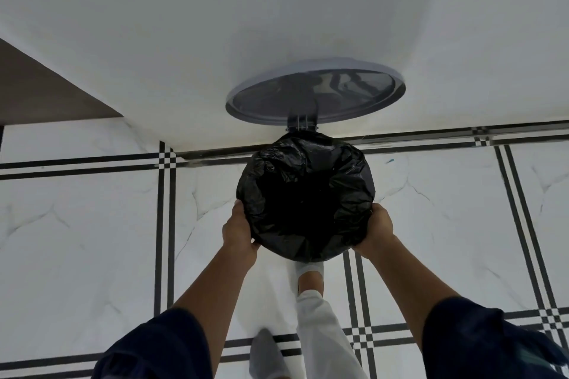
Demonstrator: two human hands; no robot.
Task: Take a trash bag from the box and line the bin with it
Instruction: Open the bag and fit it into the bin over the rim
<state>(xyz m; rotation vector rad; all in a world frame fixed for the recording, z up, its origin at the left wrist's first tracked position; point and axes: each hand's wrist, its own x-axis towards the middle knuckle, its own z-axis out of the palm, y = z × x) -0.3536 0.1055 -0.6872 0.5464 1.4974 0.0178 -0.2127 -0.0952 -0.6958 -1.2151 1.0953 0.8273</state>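
Hands clasp bag-lined bin — lid up.

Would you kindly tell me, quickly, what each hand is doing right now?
Left hand: closed on the crinkled black plastic trash bag at the bin's left rim.
Right hand: closed on the same bag at the right rim.

Both arms are stretched forward and down, bare from the rolled dark sleeves to the wrists. The left hand and the right hand are held level, well apart, palms turned inward toward each other. The fingers are curled under, the thumbs laid on top.
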